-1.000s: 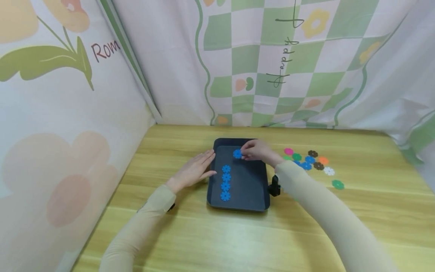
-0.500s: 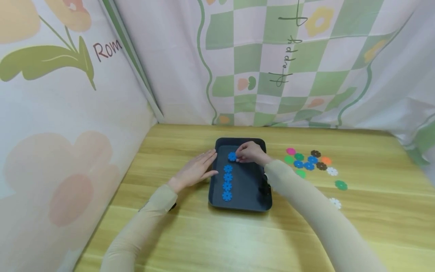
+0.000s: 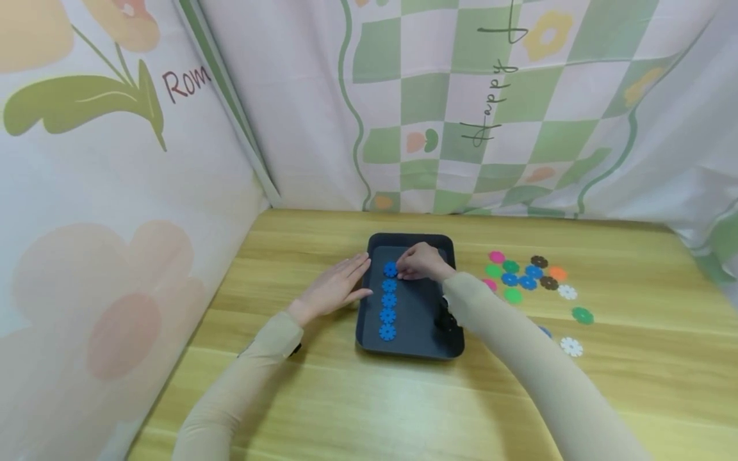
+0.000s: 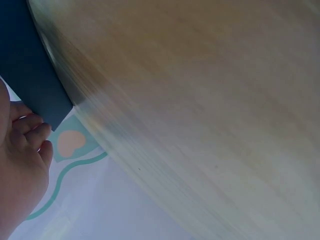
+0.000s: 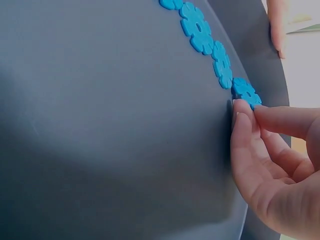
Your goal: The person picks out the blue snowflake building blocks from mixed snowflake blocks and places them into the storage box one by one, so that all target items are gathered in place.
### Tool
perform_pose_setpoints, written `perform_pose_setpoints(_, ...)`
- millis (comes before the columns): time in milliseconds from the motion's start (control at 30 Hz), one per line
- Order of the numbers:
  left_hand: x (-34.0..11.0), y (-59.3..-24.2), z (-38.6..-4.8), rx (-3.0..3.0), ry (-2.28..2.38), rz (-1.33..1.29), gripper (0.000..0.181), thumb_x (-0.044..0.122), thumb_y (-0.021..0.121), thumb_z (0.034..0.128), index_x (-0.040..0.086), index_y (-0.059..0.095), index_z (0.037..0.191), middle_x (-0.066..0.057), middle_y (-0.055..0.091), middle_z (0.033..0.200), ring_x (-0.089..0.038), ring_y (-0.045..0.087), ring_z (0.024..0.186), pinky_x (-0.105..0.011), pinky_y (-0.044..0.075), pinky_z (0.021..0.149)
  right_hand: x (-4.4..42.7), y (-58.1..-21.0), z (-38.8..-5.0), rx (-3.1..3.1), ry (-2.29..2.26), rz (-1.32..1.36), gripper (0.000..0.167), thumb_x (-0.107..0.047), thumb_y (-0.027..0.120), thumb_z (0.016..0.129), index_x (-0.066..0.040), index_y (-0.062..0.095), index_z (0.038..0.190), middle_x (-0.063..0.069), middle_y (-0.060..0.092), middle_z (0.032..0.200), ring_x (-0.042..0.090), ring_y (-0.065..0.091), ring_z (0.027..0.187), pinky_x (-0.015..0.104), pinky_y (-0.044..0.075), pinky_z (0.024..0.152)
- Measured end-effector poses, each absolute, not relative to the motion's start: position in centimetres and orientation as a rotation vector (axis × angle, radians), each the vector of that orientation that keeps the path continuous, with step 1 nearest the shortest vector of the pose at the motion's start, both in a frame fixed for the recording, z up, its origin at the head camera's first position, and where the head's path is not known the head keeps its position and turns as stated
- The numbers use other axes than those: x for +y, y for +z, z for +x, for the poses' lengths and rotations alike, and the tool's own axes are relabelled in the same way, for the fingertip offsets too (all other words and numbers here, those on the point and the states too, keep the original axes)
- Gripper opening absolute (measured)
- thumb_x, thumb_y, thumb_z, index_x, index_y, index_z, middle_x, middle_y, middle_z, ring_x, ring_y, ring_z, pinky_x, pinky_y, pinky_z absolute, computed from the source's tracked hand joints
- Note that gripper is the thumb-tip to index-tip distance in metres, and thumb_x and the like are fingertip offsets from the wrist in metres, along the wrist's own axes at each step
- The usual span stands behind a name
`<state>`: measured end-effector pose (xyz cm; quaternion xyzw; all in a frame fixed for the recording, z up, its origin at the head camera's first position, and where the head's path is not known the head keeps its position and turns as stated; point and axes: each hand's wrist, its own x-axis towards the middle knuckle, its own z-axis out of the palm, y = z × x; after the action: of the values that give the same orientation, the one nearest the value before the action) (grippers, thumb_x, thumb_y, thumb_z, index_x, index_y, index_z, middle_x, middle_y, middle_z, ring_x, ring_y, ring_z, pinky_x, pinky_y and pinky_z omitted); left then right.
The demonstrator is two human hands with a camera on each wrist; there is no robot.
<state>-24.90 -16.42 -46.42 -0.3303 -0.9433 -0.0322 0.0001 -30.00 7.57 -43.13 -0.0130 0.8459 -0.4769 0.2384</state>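
Observation:
In the head view the right hand pinches a blue flower-shaped disc at the far end of a column of several blue discs in the dark tray. The right wrist view has the right hand with thumb and fingertips on the edge of the pinched disc, close against the neighbouring disc. The left hand rests at the tray's left rim, its fingers fairly straight. At the left edge of the left wrist view, the left hand touches the tray.
Right of the tray lie loose discs: pink, green, blue, brown, orange and white. A patterned curtain hangs behind the wooden table, and a printed wall covering stands at the left.
The right hand has moved left and nearer with the pinched blue disc, bringing it to the far end of the column. The left hand stays at the tray rim. The head view has shifted slightly.

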Motion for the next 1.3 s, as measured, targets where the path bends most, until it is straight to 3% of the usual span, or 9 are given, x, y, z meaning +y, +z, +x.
perform_pose_setpoints(800,-16.3,-46.5,-24.9,-2.974,-0.121,-1.032,0.073,0.053,0.039,0.1037,0.005,0.024,0.157,-0.012,0.021,0.166,-0.025,0.023,0.154,-0.04,0.023,0.127,7.8,-43.2,-29.9,2.361,-1.269,-0.003,0.019,-0.007,0.068,0.091,0.006,0.075,0.104,0.017,0.077,0.091,0.011,0.072,0.068,0.031,0.064,0.076)
perform_pose_setpoints(1300,-16.2,-46.4,-24.6,-2.95,-0.176,-1.039,0.072,0.049,0.044,0.1037,0.003,0.027,0.156,-0.014,0.024,0.165,-0.027,0.026,0.153,-0.041,0.025,0.126,10.1,-40.8,-28.5,2.362,-1.202,-0.246,0.025,-0.01,0.061,0.097,0.007,0.071,0.113,0.02,0.075,0.106,0.024,0.074,0.09,0.04,0.061,0.089)
